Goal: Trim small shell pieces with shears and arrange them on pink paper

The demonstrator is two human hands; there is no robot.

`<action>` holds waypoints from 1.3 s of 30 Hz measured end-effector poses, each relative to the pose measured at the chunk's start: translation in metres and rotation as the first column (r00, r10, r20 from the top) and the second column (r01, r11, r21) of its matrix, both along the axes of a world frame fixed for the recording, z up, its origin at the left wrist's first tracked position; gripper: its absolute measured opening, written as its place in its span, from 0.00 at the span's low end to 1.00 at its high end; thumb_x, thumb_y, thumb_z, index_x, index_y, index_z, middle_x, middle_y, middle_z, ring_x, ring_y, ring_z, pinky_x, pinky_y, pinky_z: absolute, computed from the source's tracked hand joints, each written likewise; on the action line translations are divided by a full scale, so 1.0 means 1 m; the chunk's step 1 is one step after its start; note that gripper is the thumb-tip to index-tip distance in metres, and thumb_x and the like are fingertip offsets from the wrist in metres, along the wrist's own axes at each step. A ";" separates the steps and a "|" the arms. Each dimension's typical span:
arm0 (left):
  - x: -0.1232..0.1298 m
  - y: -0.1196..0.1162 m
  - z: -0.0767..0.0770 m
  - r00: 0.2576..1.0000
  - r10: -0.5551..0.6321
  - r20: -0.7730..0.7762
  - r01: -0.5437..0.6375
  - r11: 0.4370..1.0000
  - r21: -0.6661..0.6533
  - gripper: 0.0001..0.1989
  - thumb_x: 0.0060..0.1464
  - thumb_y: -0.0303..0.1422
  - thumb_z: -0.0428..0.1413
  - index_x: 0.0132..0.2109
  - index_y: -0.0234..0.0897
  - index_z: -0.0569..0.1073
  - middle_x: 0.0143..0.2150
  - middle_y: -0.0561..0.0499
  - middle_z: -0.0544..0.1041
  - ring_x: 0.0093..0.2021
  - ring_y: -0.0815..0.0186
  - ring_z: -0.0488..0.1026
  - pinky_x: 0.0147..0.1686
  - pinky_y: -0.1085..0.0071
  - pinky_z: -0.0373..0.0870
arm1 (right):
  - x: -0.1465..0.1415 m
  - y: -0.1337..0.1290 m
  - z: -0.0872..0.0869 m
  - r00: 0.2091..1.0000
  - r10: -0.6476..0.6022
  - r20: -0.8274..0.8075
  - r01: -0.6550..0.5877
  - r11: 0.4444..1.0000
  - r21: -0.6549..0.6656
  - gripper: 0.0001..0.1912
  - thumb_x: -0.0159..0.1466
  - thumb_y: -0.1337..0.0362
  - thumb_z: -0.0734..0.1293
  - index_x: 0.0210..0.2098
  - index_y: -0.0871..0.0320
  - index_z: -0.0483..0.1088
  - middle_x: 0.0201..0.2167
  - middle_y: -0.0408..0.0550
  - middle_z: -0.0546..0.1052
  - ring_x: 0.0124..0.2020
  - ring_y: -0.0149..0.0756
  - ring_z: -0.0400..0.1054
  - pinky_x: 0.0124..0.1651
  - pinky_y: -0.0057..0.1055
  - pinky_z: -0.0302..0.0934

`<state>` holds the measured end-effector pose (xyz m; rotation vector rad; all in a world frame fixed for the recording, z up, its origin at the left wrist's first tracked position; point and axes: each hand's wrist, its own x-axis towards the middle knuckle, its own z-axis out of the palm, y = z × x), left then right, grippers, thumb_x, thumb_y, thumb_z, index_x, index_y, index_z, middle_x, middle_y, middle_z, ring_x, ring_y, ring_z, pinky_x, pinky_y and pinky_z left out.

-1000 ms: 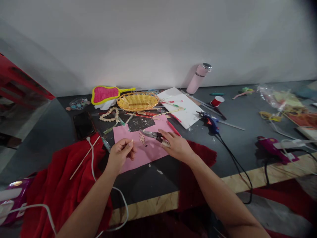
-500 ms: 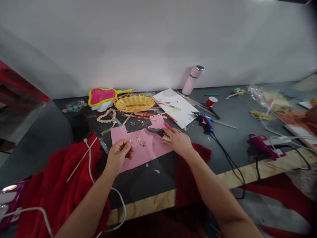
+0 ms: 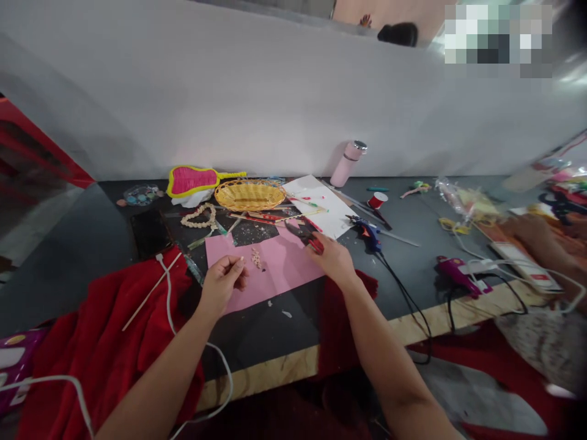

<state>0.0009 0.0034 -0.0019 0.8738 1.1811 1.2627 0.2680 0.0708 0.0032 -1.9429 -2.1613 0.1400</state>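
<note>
A: So what's being held where, exactly?

B: A tiny pale piece (image 3: 241, 260) is pinched between thumb and forefinger of the left hand (image 3: 223, 281), mostly hidden tbh. The dark pliers (image 3: 299, 232) are gripped by the handles in the right hand (image 3: 335, 260), nose pointed left and away, over the pink paper (image 3: 275, 287). Whether the jaws are parted can't be told at this size.

A: And the other bits?

B: A little heap of pale bits (image 3: 256, 259) is spread on the paper, between the hands and touching neither.

A: Tips for doing this neatly?

B: Imo the piece is best pinched near one end, so fingertips are well clear of the jaws, and worked low over the paper so crumbs get caught. Gentle pressure is probably safer; something that small could be crushed or flicked off.
</note>
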 end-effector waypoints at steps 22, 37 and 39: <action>-0.016 0.008 -0.005 0.945 0.313 0.099 -0.323 0.940 0.108 0.11 0.47 0.38 0.60 0.32 0.33 0.71 0.24 0.55 0.73 0.18 0.76 0.64 0.18 0.79 0.60 | -0.013 0.087 -0.001 0.992 0.041 0.119 -0.041 0.999 -0.008 0.14 0.66 0.64 0.57 0.44 0.59 0.72 0.43 0.54 0.75 0.45 0.39 0.66 0.48 0.30 0.56; -0.018 0.008 -0.001 0.938 0.321 0.132 -0.338 0.930 0.144 0.11 0.49 0.37 0.58 0.30 0.34 0.69 0.25 0.54 0.73 0.18 0.77 0.63 0.18 0.79 0.59 | -0.015 0.112 -0.008 0.984 -0.021 0.177 0.041 0.993 -0.114 0.14 0.62 0.68 0.60 0.43 0.54 0.74 0.44 0.49 0.76 0.44 0.37 0.69 0.41 0.26 0.59; -0.018 0.009 -0.002 0.940 0.317 0.130 -0.334 0.932 0.142 0.11 0.49 0.37 0.58 0.30 0.34 0.69 0.24 0.54 0.73 0.18 0.77 0.63 0.17 0.79 0.59 | -0.015 0.116 -0.007 0.984 -0.016 0.179 0.038 0.993 -0.115 0.14 0.61 0.68 0.60 0.43 0.55 0.74 0.44 0.50 0.76 0.44 0.38 0.69 0.42 0.26 0.59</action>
